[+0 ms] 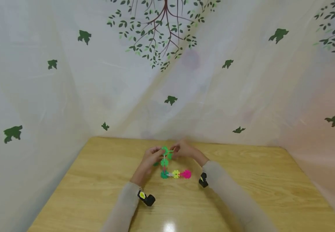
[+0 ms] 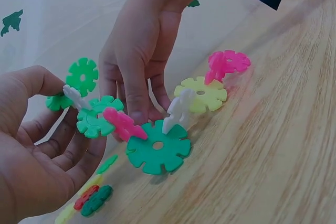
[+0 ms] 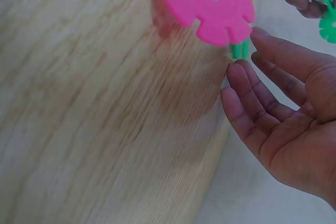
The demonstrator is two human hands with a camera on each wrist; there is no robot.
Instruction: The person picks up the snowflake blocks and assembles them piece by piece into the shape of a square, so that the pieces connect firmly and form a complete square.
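Note:
A chain of slotted plastic snowflake discs stands out in the head view, with a dark green disc at its corner. From there one run leads through a yellow disc to a pink disc. The other run rises through white, pink and green discs. My left hand pinches a green disc at the chain's upper end. An upright green disc joins on there. Beside that end is my right hand, its fingers loosely bent and apart, with no disc seen gripped between them.
More discs lie on the wooden table under my left hand, including a dark green disc and a red disc, partly hidden in the head view. Behind the table's far edge hangs a pale curtain with leaf and bird prints.

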